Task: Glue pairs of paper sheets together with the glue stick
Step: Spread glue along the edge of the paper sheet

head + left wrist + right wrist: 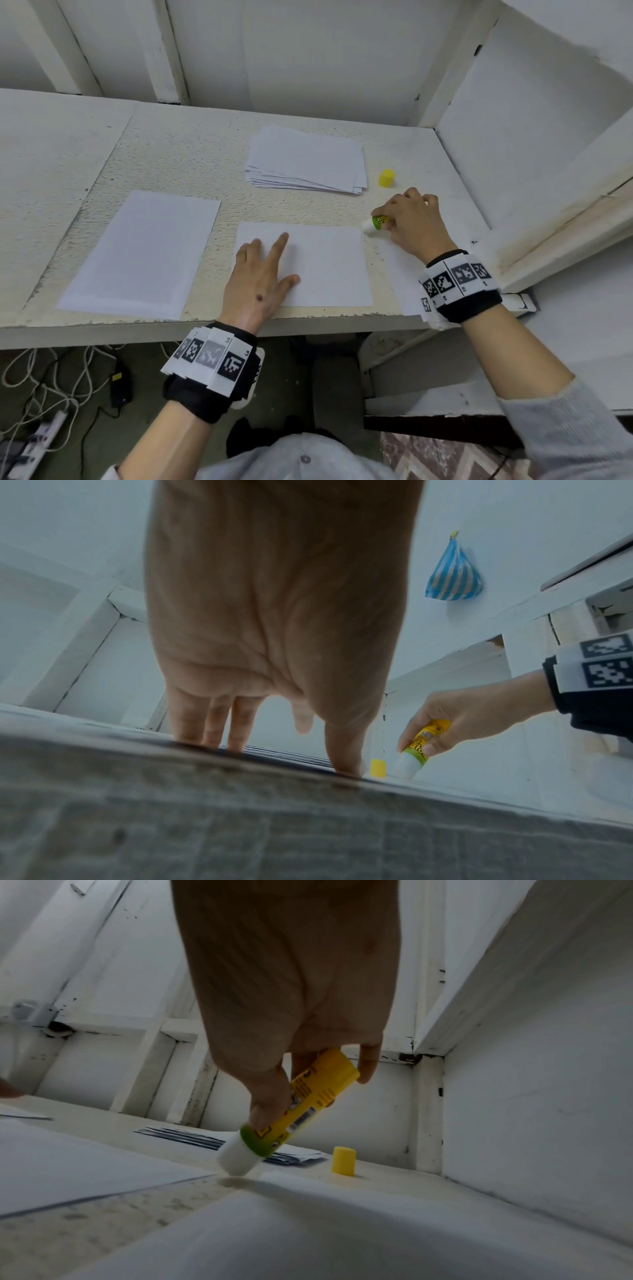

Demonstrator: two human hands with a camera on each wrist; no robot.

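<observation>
My left hand [265, 270] lies flat with straight fingers on a white sheet [329, 270] near the table's front edge, pressing its left part. My right hand [407, 219] grips a yellow-and-green glue stick [375, 222], uncapped, tilted with its white tip down just past the sheet's far right corner. In the right wrist view the glue stick [291, 1118] hovers a little above the table between the held sheet and another sheet [342, 1218] under my right wrist. The yellow cap [387, 178] stands upright on the table beyond my right hand.
A stack of white sheets [308, 161] lies at the back middle. A single sheet or glued pair [144, 253] lies at the left. White walls close in the right and back. A blue striped bag [453, 572] hangs on the wall. Cables lie on the floor below.
</observation>
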